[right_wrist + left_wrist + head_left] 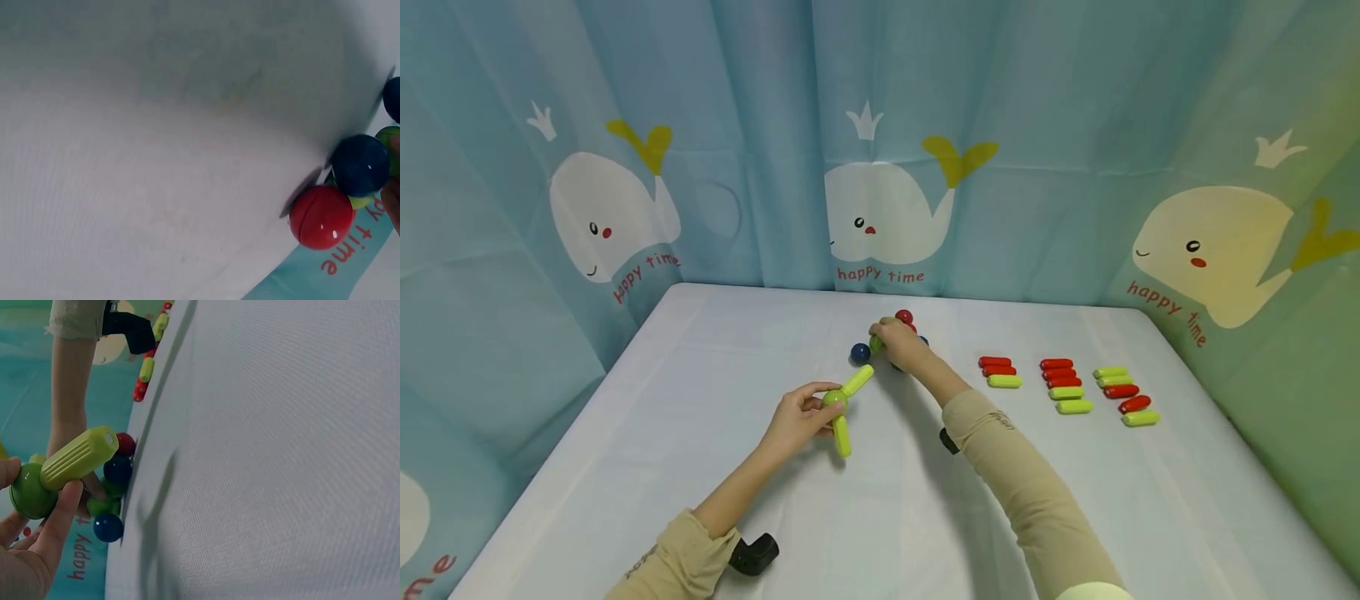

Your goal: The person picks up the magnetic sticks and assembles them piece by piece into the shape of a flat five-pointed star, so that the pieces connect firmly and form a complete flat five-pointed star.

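My left hand [796,422] pinches a green ball [834,402] with fingers and thumb. Two yellow-green ribbed rods stick out of it, an upper rod [858,380] angled away and a lower rod [842,438] pointing toward me. This joined piece is held above the table. Farther back, my right hand [901,344] reaches into a cluster of balls, its fingertips gripping another green ball [876,342]. Beside it are a dark blue ball [861,353] and a red ball [904,317]. In the right wrist view, another blue ball [360,165] touches that green ball. The hand partly hides the cluster.
On the right lie three groups of red and yellow-green rods: a left group [999,372], a middle group [1064,384] and a right group [1126,392]. The white table [715,367] ends at a whale-print curtain [760,150]. Black devices [755,555] sit at both wrists.
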Demonstrator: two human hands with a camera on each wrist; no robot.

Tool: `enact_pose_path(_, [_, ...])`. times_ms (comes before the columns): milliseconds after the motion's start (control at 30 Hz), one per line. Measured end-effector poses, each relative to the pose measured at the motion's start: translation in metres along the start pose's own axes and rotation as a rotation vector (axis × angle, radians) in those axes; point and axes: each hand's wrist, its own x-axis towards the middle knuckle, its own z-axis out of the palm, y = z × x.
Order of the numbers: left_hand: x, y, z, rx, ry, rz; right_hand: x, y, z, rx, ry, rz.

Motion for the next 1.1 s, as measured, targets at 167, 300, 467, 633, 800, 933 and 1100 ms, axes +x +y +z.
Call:
enact_pose_path(167, [0.004,0.002,-0.001,0.001,0.018,-0.016,-0.009,0.003,-0.012,0.110,0.060,0.010])
enact_pose_path(300, [0.006,0.003,-0.002,0.015,0.019,-0.031,-0.019,0.007,-0.017,0.235,0.091,0.025])
enact_pose_path(467, [0.008,0.002,-0.004,0.020,0.018,-0.030,-0.031,0.012,-0.019,0.410,0.105,0.059])
enact_pose_path(633, [0.010,0.003,-0.004,0.022,0.005,-0.036,-0.042,0.013,-0.022,0.601,0.094,0.110])
enact_pose_path(800, [0.009,0.004,-0.005,0.022,-0.008,-0.029,-0.052,0.006,-0.028,0.710,0.040,0.136])
enact_pose_path(933, [0.010,0.005,-0.005,0.018,-0.013,-0.022,-0.058,0.002,-0.030,0.781,0.018,0.127])
enact_pose_path(1100, [0.009,0.007,-0.003,0.003,-0.018,-0.036,-0.063,-0.001,-0.030,0.821,-0.002,0.058])
